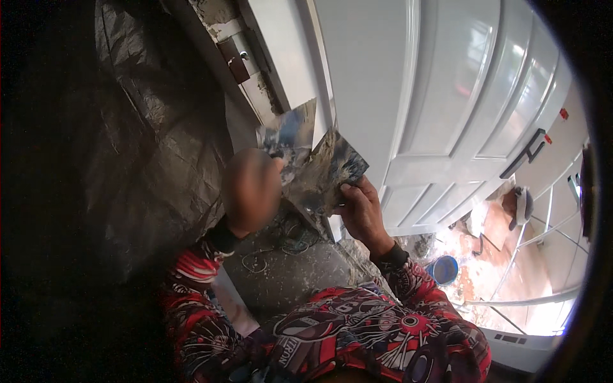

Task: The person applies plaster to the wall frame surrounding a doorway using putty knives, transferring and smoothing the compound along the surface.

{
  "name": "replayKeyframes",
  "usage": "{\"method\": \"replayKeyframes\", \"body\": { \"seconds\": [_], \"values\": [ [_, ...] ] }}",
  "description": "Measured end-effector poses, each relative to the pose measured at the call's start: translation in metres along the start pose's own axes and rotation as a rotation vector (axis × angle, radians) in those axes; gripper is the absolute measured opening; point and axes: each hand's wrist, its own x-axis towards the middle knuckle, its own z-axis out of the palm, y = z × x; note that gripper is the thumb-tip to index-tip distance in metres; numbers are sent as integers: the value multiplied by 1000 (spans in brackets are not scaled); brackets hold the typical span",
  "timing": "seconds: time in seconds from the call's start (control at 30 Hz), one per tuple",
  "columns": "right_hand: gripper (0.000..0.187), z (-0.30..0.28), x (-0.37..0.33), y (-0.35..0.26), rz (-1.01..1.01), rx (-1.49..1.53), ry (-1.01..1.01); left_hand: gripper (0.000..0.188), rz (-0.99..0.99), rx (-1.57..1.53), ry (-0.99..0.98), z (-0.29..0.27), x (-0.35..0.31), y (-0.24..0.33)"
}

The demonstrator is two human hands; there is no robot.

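Note:
My right hand [363,214] is closed on the edge of a thin, square-cornered plate [345,159], its thumb on top and its face smeared with grey-brown paste. In my left hand [252,191], which is blurred, is a second flat plate [295,137], bluish and streaked with the same kind of paste. The two plates meet or overlap in front of my chest, close to the white door frame [290,57]. Their handles, if any, are hidden.
A white panelled door [440,96] with a dark handle [523,154] stands to the right. Dark plastic sheeting [153,147] hangs at left. Below lie a grey, spattered surface [287,274] and loose wire [255,260]. A blue bucket [445,270] and white metal bars [530,300] are at lower right.

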Motion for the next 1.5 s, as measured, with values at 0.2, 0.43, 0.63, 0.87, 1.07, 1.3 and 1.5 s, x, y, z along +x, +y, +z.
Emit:
{"method": "replayKeyframes", "body": {
  "seconds": [0.2,0.43,0.63,0.87,1.07,1.3,1.5],
  "values": [
    [30,5,5,-30,-146,-31,-36,11,282,87,-354,-5,-26,-21],
    [37,-3,3,-55,-217,-2,5,12,185,275,72,-60,34,-14],
    [38,-4,4,-44,-145,32,-19,14,206,-91,419,-71,114,-7],
    [39,-7,4,-42,-150,-10,-39,37,347,178,409,-95,194,-28],
    [39,-13,4,-41,-170,4,-70,23,342,152,490,-86,219,-20],
    [36,-14,5,-38,-166,1,-78,25,354,188,541,-85,215,-6],
    [34,-13,4,-40,-159,-7,-67,25,374,304,541,-86,223,-5]
  ]
}}
